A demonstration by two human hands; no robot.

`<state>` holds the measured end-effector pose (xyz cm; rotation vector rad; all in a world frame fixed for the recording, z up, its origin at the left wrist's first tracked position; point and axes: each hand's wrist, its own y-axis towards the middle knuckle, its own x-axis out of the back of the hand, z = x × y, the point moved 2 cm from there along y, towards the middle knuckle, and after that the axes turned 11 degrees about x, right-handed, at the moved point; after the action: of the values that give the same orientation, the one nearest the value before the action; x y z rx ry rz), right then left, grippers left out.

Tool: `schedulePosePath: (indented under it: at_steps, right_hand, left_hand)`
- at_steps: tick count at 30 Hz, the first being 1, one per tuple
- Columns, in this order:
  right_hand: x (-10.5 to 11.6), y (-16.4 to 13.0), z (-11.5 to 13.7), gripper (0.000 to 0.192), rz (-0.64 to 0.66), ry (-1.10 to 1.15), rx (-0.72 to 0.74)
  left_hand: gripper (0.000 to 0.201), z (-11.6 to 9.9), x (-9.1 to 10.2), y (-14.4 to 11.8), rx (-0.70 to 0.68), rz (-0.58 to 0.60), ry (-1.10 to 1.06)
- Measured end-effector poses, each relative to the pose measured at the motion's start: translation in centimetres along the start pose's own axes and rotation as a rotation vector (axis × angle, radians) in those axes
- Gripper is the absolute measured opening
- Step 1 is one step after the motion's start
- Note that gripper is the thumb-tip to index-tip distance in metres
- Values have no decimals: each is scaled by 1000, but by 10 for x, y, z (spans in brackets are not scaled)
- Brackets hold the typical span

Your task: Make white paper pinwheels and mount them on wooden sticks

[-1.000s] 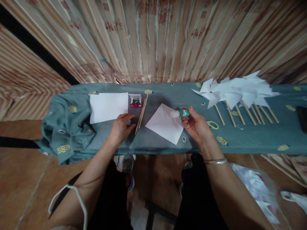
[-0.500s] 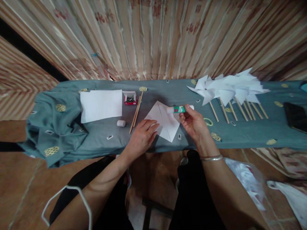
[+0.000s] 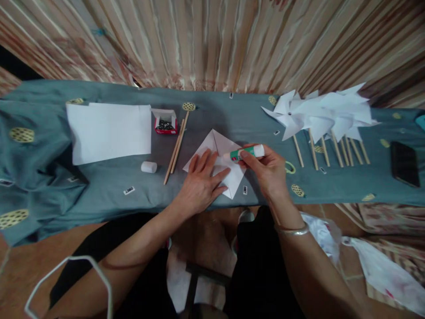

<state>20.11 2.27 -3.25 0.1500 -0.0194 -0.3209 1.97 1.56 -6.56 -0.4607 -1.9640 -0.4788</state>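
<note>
A white paper square (image 3: 219, 144), turned like a diamond with cut lines from its corners, lies on the blue-green cloth (image 3: 232, 119) near the table's front edge. My left hand (image 3: 202, 181) rests flat on its lower left part, fingers spread. My right hand (image 3: 267, 170) grips a green and white glue stick (image 3: 244, 153) held sideways, its uncapped tip touching the paper near the centre. The white cap (image 3: 148, 167) lies on the cloth to the left.
A stack of white paper (image 3: 109, 130) lies at left. Beside it are a red box of pins (image 3: 165, 122) and wooden sticks (image 3: 176, 148). Several finished paper pinwheels (image 3: 323, 117) lie at right, a black phone (image 3: 404, 163) beyond them. Striped curtains hang behind.
My left hand left the cap on the cloth and moved right onto the paper. My right hand brought the glue stick down to the paper's centre. The view tilted down and closer.
</note>
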Motion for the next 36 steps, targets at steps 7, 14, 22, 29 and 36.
schedulePosePath:
  at_steps: [7, 14, 22, 29, 36]
  right_hand:
    - [-9, 0, -1, 26, 53, -51, 21]
    - [-5, 0, -4, 24, 46, -38, -10]
    - [0, 2, -11, 24, 31, -80, -6]
    - [-12, -1, -3, 20, 26, -190, 147]
    - [-14, 0, -7, 21, 51, -257, 168]
  left_hand:
    - [50, 0, 2, -1, 1, 10, -21]
    - [49, -2, 3, 0, 2, 3, -51]
    - [45, -4, 6, 0, 11, 25, -36]
    - [45, -5, 7, -1, -5, 10, 2]
    - [46, -4, 4, -1, -7, -10, 4]
